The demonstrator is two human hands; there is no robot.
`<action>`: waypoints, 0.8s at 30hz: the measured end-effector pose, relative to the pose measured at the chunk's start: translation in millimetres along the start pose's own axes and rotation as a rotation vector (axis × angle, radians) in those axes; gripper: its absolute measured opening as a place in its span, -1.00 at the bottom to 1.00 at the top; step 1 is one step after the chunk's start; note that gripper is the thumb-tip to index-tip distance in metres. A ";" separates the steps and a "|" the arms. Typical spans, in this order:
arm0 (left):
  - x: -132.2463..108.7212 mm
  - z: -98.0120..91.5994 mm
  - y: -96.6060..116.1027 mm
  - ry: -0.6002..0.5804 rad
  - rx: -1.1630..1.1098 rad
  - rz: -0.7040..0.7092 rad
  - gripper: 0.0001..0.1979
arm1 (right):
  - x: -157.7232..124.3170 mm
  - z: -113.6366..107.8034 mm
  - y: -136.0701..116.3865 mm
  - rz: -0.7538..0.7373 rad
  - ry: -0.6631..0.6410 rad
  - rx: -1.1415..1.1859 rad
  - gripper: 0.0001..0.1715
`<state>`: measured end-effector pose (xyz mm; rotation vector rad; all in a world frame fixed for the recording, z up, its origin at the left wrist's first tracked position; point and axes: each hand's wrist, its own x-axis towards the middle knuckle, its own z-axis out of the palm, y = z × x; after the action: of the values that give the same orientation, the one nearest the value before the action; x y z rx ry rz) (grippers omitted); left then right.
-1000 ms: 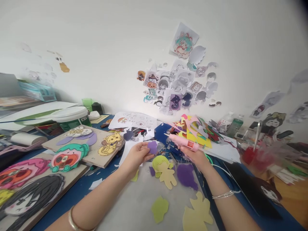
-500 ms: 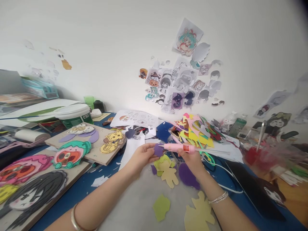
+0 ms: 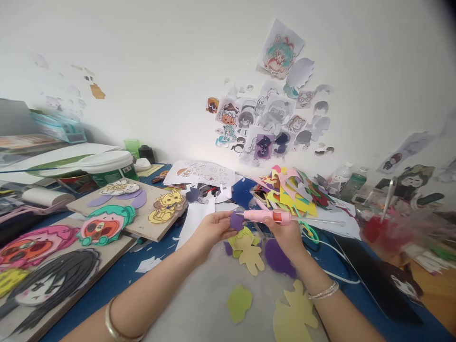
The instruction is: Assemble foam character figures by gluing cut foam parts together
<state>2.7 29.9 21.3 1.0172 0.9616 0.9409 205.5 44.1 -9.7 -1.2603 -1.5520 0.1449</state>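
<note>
A pale-yellow cutout (image 3: 294, 317) and lime cutout (image 3: 239, 304) lie nearest; just beyond a doll-shaped cutout (image 3: 250, 258), the left hand (image 3: 213, 232) pinches a small purple piece (image 3: 236, 222); the right hand (image 3: 288, 236) grips a pink glue gun (image 3: 265, 216), nozzle (image 3: 240, 214) at that piece; colored scraps (image 3: 298, 200) heap behind

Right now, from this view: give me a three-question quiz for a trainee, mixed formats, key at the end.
1. Which of the person's hands grips the pink glue gun?
2. True or false: the left hand holds a small purple piece.
3. Where does the white-topped tub stand?
A) In front of both hands, at the near edge
B) At the left of the view, behind a board
C) At the right, beside the bottles

Key: 1. The right hand. 2. True. 3. B.
</note>
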 end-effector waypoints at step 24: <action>2.9 -5.3 -0.8 -0.021 -0.065 0.080 -0.75 | -1.6 -4.7 -13.1 -0.243 -0.080 -0.168 -0.48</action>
<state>-1.3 33.7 18.7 1.0142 0.8727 1.0194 200.7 35.0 -0.3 -1.1949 -1.8032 -0.0943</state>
